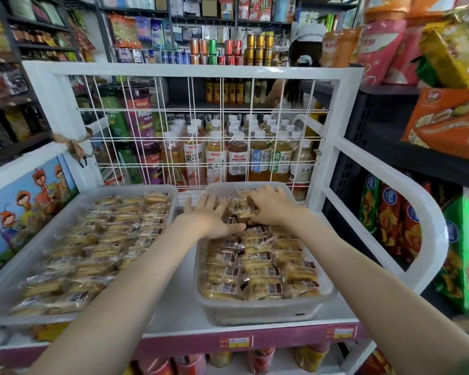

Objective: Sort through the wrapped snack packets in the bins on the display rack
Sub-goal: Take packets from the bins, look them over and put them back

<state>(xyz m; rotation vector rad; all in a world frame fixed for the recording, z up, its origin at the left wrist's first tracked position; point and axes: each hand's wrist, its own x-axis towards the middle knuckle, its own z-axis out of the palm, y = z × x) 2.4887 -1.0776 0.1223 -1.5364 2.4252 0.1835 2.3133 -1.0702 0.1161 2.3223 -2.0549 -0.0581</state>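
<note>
Both hands work at the far end of the right bin (255,312), where a small heap of snack packets (241,212) lies between them, long sides running across the bin. The left hand (214,215) rests flat on the packets, fingers spread. The right hand (271,207) curls round the heap and seems better placed to lift it.

Tea bottles (236,158) stand in rows, white-capped, labels facing forward. Above them, drink cans (236,51) line a far shelf. Up and right of them, a person (305,54) in a white cap faces away. Left of them hangs a cartoon poster (25,201). To their right stand red and green snack bags (387,220). Below them sit yellow price labels (237,342).
</note>
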